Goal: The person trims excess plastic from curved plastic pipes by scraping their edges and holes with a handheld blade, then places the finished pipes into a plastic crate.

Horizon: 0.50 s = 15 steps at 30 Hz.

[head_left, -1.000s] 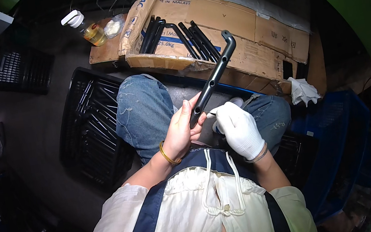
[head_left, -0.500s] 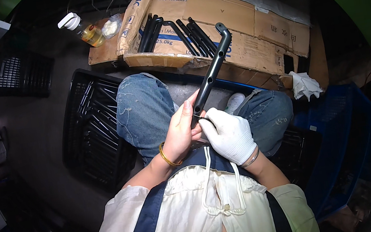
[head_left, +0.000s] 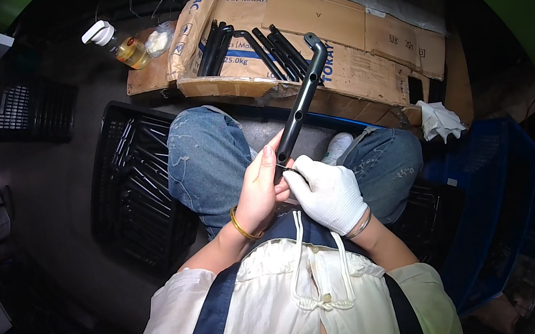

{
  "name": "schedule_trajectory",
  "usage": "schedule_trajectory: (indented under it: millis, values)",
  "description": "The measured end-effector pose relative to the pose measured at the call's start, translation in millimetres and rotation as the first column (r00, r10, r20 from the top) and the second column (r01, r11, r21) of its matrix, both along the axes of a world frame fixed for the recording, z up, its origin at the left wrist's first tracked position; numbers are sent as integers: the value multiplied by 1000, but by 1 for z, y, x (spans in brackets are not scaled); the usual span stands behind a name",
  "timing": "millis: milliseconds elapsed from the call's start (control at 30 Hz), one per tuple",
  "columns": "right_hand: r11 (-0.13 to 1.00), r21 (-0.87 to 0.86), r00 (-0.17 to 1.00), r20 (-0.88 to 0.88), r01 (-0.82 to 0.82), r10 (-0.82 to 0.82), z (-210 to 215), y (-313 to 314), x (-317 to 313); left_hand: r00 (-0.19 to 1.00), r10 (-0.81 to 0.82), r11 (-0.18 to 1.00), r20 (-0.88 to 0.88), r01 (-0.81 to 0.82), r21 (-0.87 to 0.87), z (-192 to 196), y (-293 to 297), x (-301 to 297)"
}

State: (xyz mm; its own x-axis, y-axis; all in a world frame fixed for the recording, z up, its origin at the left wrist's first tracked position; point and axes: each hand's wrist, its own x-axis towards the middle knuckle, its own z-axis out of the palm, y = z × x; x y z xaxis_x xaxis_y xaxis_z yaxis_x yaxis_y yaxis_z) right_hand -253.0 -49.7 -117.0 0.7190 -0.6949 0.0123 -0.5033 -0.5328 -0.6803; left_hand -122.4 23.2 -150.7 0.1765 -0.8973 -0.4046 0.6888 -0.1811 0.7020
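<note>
My bare left hand, a gold-coloured bangle at its wrist, is wrapped round the lower end of a black tube. The tube slants up and away, has several holes along its side, and bends to a flattened end with a hole. My right hand wears a white knit glove. Its thumb and fingers are pinched together against the tube's lower end, over a small dark thing that is mostly hidden. The two hands meet above my lap.
Several black tubes lie on an opened cardboard box ahead. A black crate of similar parts stands left of my knee. A bottle stands at the far left, a crumpled white cloth and blue crates at right.
The tube's upper end has swung slightly left. My right hand has shifted a little against the tube, and the dark curved strip at its thumb shows less than before.
</note>
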Motion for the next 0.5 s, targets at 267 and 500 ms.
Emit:
schedule_trajectory:
  millis: [267,500]
  values:
    - [999,49,998,-59,-7,10,4,0,0,1000,-23,1000,20,23,13,-1,-1,1]
    - [997,74,1000,-22,22,-20,-4,2,2,1000,-3,1000,17,3,6,-4,-2,-1]
